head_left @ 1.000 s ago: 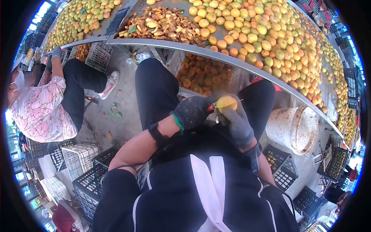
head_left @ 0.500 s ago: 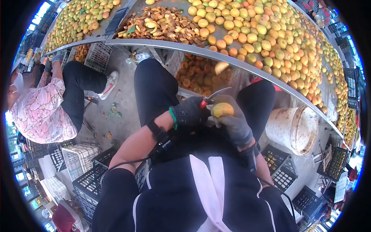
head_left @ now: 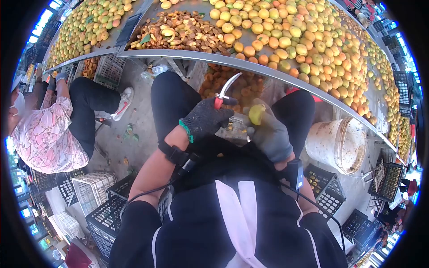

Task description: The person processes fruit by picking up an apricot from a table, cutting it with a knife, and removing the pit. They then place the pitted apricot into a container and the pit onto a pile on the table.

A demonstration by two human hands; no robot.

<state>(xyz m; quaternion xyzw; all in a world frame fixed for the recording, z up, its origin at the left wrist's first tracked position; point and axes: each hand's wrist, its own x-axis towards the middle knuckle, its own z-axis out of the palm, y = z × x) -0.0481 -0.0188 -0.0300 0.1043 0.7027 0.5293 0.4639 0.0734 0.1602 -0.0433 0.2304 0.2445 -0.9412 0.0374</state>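
Observation:
My left hand (head_left: 206,117), in a dark knit glove with a green cuff, is closed around the red handle of a curved knife (head_left: 231,84). The blade points up and away from me, overlapping the crate of cut fruit under the table edge. To its right, my right hand (head_left: 271,136) wears a grey glove and grips a yellow-green apricot (head_left: 256,115) between thumb and fingers. A gap separates the two hands, both held between my knees over my dark lap.
A metal-edged table (head_left: 192,54) ahead carries whole apricots (head_left: 290,33) and a pile of brownish cut pieces (head_left: 183,32). Beneath it stands a crate of cut apricots (head_left: 214,82). A white bucket (head_left: 328,145) lies at right, black crates (head_left: 105,219) around me. A seated person (head_left: 49,129) works at left.
My hands have moved apart, the left one going left with the knife, its blade swinging upward. A fruit piece that was in the air above the crate is no longer visible there.

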